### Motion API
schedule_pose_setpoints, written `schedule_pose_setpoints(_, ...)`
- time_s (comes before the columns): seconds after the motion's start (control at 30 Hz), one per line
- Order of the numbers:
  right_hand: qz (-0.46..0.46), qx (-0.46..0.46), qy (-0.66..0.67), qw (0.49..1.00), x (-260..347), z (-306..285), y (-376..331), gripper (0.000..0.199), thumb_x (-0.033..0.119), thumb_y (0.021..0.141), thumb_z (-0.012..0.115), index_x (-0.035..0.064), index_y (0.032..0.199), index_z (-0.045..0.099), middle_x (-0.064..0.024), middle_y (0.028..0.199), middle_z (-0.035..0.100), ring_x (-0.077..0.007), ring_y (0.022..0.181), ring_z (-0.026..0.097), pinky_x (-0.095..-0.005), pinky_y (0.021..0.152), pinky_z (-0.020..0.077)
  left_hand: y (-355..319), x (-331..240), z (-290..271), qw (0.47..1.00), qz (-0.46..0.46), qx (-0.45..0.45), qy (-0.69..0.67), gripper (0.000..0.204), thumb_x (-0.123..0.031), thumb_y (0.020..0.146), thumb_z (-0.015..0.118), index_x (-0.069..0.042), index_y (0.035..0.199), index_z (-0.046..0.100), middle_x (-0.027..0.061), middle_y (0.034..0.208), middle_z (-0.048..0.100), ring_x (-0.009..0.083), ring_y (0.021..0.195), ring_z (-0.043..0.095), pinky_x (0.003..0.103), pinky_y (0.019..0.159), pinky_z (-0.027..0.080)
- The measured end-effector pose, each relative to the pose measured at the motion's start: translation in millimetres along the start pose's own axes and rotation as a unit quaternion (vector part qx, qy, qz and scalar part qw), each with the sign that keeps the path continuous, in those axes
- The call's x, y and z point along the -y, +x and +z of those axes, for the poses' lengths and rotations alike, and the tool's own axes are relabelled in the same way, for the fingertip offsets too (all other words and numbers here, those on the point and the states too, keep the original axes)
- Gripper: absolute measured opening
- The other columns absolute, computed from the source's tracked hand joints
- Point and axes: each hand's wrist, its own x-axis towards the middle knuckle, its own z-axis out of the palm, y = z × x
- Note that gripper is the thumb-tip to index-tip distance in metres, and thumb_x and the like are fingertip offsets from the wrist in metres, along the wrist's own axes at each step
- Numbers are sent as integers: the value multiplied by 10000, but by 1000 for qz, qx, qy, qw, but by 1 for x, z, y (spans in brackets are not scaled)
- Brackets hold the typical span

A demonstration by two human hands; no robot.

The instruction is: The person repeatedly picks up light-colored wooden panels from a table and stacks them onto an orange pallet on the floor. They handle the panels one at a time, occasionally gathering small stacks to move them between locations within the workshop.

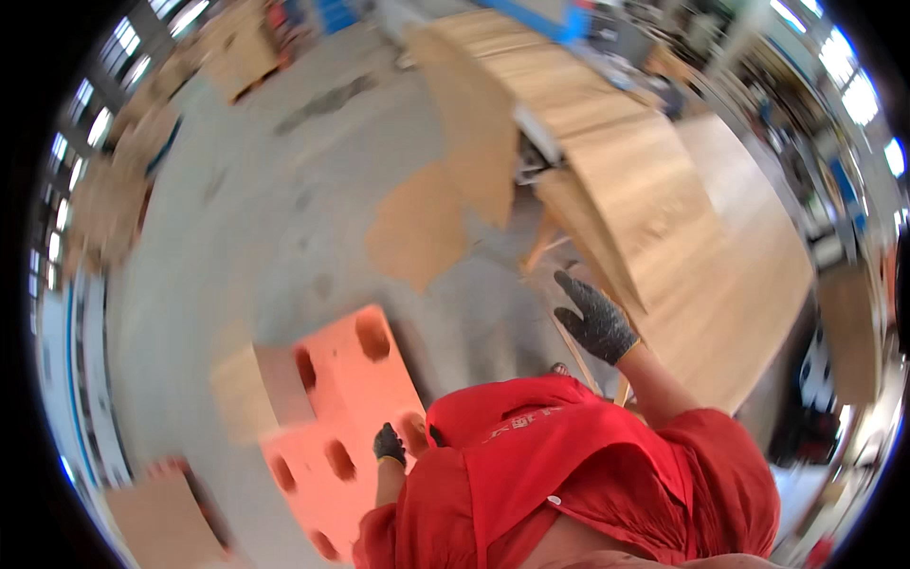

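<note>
Nearest the lens: red apron (pixel 550 431) over loose red sleeves (pixel 711 465), bottom center. Both hands gloved, dark grey with yellowish cuffs.

Right hand (pixel 595 318): fingers extended, thumb apart, nothing gripped. It's right by the near-left edge of the wood panels (pixel 645 180), overlapping that edge in view; can't tell if it's touching. Panels form a long run from top center down to right of the hand, light grain, seams across. Wide board (pixel 758 275) sits along their right side.

Left hand (pixel 389 444): low on the left, over the orange pallet (pixel 365 422), beside one of its holes. Finger pose too small to read, can't tell whether spread or closed; contact with pallet unclear too.

Pallet is on the grey floor (pixel 256 209), left of the body, dark oval holes. Pale board (pixel 256 394) overlaps its left edge, blurred. Tan sheet (pixel 417 228) ahead, left of the panels. Another brown board (pixel 161 522) at lower left.
</note>
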Motion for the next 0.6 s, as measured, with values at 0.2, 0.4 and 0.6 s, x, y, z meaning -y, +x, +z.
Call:
schedule_pose_setpoints(0.2,183,-267,-61,944,-71,-79,-80,626,259,865,614,49,1397,357,-213,1365,436,-358,1284,395,-403,1062,329,-55,-122,146,948,140,247,143,259,-390,882,519,-142,858,589,-36,690,505,116,566,473,321,479,405)
schedule_pose_setpoints(0.4,333,-268,-233,874,-115,-79,-88,689,327,848,614,33,1404,332,-251,1413,353,-416,1318,314,-468,1084,269,-24,-134,246,897,292,282,175,407,-394,903,552,-118,1201,565,25,1026,613,138,806,543,299,660,457)
schedule_pose_setpoints(0.6,344,-390,-240,819,-130,-58,-101,691,359,868,587,48,1418,308,-274,1394,364,-395,1317,328,-448,1077,285,-122,-222,290,890,255,369,83,526,-455,947,465,-106,1341,463,78,1280,546,197,1144,503,355,945,412)
